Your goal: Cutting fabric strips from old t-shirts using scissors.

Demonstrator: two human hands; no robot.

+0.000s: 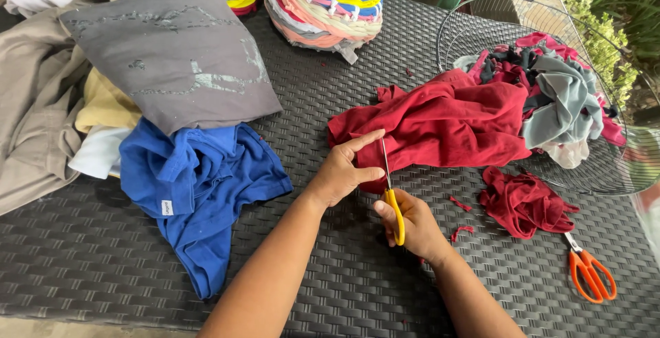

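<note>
The right hand (416, 224) gripped yellow-handled scissors (390, 190), blades entering the red garment (440, 128), which the left hand (344, 170) pinched at its near edge. Cutting was under way; judged next, another straight snip deeper into that garment, beside the wire basket (605, 173).

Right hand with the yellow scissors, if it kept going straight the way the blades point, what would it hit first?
Probably the red cloth: the scissors in the right hand point up at its edge, beside the left hand.

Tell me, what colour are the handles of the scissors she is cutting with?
Yellow handles on the scissors, seen in the head view.
</note>
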